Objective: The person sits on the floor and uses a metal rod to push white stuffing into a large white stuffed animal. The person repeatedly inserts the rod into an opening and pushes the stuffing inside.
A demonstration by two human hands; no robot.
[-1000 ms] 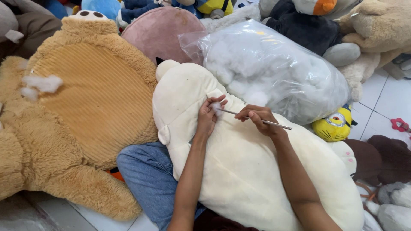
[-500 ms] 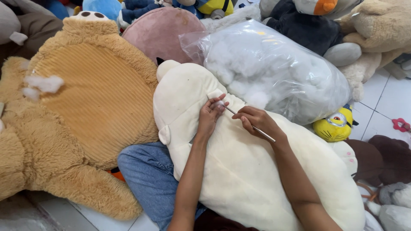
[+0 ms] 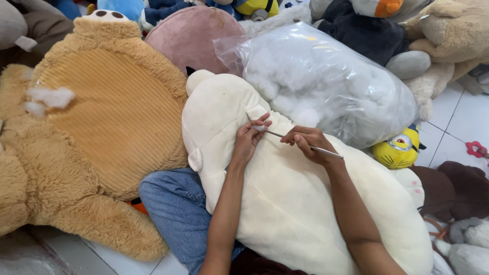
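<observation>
A tan plush bear (image 3: 97,127) lies at the left. Your left hand (image 3: 249,140) pinches a tuft of white stuffing on the cream plush toy (image 3: 285,203) across your lap. Your right hand (image 3: 308,142) is clamped on a thin metal rod (image 3: 326,151). Beyond, far right, a clear bag of white stuffing (image 3: 326,81) rests.

Cream plush toy (image 3: 295,203); tan ribbed bear (image 3: 97,127).

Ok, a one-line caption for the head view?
Left hand pinches the cream plush toy while right hand holds a thin metal rod.
</observation>
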